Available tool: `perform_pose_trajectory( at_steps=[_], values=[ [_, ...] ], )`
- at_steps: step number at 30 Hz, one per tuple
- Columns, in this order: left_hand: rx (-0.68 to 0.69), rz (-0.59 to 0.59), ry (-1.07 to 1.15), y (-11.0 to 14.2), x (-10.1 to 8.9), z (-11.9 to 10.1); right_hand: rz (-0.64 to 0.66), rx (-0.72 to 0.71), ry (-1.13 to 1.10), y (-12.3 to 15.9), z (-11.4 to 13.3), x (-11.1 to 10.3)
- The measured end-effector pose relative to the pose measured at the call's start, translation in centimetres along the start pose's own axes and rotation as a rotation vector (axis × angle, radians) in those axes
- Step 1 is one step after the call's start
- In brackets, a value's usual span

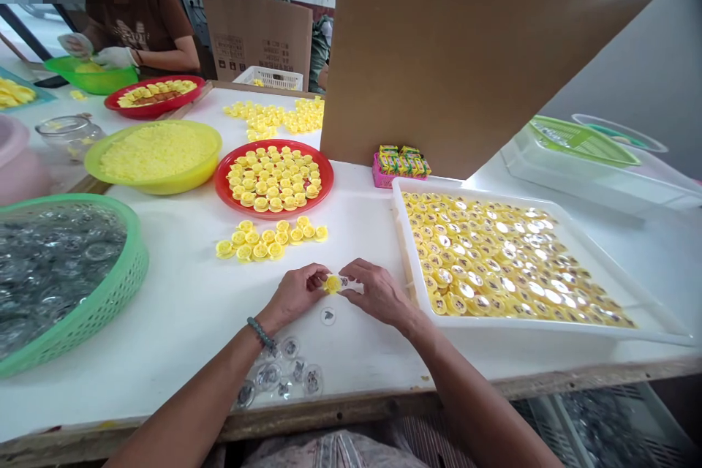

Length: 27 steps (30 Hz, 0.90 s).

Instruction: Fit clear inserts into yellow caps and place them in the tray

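Bare forearms (189,395) spanned the table's near edge (384,404). Over the tabletop, the left hand (296,294) pinched a small yellow piece (333,283); the right hand (378,292), fingers nearly closed, gripped a clear disc (344,281) beside it. Both seemed light, slippery, best held by their rims.

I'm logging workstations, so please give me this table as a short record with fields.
Left hand: pinches small yellow piece
Right hand: fingertips at its other side, grip unclear
Near red plate: yellow pieces
White tray: yellow pieces, shiny tops
Green basket: clear plastic parts
Background: gloved person at green bowl
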<state>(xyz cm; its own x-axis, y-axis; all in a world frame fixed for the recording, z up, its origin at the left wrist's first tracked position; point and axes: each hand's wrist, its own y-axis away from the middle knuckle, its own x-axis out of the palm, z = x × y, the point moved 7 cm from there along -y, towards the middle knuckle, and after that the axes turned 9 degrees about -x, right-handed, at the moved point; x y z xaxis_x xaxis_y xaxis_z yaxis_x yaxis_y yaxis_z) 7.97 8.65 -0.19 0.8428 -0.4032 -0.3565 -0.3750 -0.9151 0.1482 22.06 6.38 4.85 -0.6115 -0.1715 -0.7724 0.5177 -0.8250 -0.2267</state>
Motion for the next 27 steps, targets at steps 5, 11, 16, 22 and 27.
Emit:
perform_pose_trajectory(
  at_steps=[5,11,16,22,27],
  values=[
    [-0.020,-0.012,0.181,-0.2,-0.1,1.0,0.093,-0.091,0.088,-1.7,0.4,0.3],
    [0.000,-0.036,0.187,-0.2,-0.2,1.0,0.163,-0.119,0.092,-2.3,0.2,0.9],
    [-0.008,-0.046,0.152,-0.4,-0.4,0.7,0.172,-0.109,0.091,-2.4,0.2,0.9],
    [0.001,-0.037,0.183,-0.8,-0.4,0.6,0.171,-0.111,0.110,-2.6,-0.1,0.9],
    [0.000,-0.026,0.187,-1.1,-0.3,1.0,0.168,-0.110,0.097,-2.7,-0.2,1.3]
  ],
)
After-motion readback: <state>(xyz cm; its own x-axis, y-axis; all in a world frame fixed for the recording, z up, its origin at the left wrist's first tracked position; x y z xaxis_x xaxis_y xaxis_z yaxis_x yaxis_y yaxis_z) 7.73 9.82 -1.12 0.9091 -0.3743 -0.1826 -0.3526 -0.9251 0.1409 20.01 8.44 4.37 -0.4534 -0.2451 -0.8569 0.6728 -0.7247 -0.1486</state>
